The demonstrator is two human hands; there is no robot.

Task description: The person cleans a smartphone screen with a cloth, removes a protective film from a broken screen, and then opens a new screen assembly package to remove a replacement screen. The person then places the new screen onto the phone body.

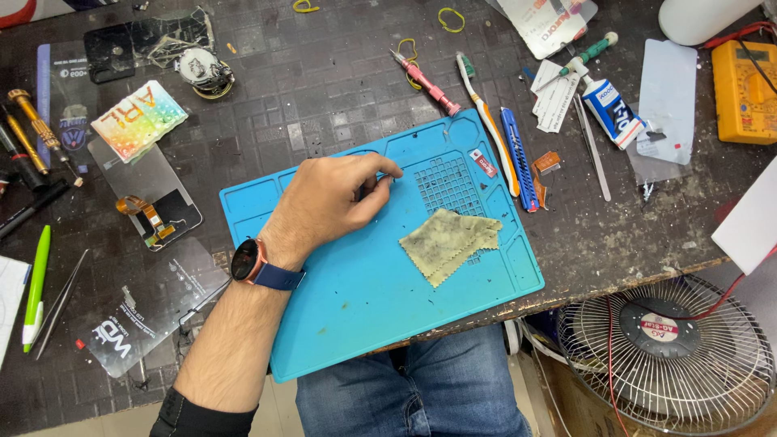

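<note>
Left hand [336, 202] pinches something tiny over the blue repair mat [356, 324], beside a soiled cloth [449, 243]; right hand unseen.

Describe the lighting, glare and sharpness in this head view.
Head view: even, soft overhead light, weak shadows only; the left hand casts a faint shadow on the blue mat; mild glare on the clear film top right; centre sharp, edges slightly curved by the wide lens.
</note>
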